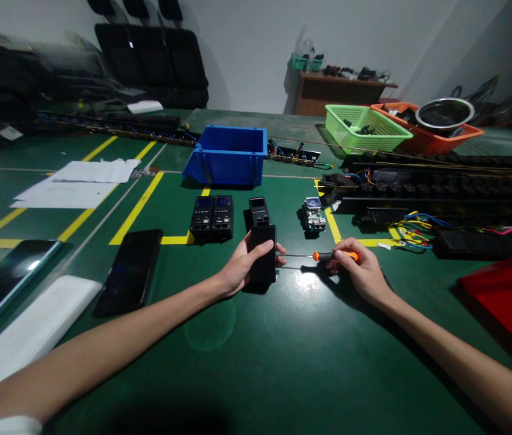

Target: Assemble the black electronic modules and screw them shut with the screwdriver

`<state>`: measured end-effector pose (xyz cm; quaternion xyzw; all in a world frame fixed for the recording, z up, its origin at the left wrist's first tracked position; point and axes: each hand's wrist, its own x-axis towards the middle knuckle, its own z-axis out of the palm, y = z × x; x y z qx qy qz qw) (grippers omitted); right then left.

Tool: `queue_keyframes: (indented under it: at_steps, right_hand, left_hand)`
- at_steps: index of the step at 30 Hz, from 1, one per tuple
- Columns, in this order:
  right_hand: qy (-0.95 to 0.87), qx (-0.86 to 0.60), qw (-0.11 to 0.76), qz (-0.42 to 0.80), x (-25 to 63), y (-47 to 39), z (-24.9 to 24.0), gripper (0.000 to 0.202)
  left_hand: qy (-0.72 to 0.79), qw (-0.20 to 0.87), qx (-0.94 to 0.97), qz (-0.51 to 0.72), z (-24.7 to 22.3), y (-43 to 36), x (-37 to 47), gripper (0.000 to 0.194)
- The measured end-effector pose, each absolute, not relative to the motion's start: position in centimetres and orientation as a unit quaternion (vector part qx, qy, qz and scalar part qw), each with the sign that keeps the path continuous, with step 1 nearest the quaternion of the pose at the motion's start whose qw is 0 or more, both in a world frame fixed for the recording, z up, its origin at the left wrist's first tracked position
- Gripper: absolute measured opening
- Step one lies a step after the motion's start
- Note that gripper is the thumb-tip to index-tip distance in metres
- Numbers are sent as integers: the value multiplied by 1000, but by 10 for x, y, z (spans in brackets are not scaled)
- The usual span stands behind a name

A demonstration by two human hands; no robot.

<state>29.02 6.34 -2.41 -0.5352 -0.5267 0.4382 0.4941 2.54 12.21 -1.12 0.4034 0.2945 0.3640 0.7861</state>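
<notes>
My left hand (240,266) is closed around a black rectangular device housing (262,266), thumb on its front face, above the green table (310,350). In my right hand (358,269) is a screwdriver (328,256) with an orange and black handle. Its shaft points left and its tip meets the housing's right side; the exact contact spot is too small to make out. Just behind the housing stands a similar black device (259,209) with a small screen. Two more black devices (212,216) stand side by side to the left. An exposed circuit board module (314,216) is behind the screwdriver.
A blue bin (226,166) stands behind the devices. Phones (131,272), a white slab (34,332) and papers (75,181) lie left. Right are a red bin (509,296), loose wires (412,229) and long black rails (441,187). Green (364,142) and orange baskets (459,139) stand behind.
</notes>
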Motion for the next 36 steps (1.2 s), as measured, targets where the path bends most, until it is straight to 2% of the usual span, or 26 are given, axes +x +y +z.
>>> queue_keyframes:
  at_steps: [5, 9, 19, 24, 28, 36]
  right_hand:
    - [-535, -529, 485, 445, 291, 62, -24, 18]
    - [-540, -519, 497, 438, 291, 61, -24, 28]
    - [-523, -528, 492, 453, 289, 62, -24, 18]
    - [-534, -535, 482, 444, 290, 62, -24, 19]
    - [-545, -527, 498, 420, 291, 61, -23, 29]
    - [-541, -548, 487, 414, 288, 63, -21, 20]
  left_hand:
    - [294, 787, 399, 366, -10, 122, 26, 43]
    - [290, 789, 400, 366, -11, 123, 26, 43]
    - [290, 793, 393, 364, -11, 122, 25, 47]
    - [292, 790, 395, 367, -11, 122, 26, 45]
    - [292, 790, 396, 365, -11, 122, 25, 44]
    - [289, 792, 396, 364, -8, 121, 25, 47]
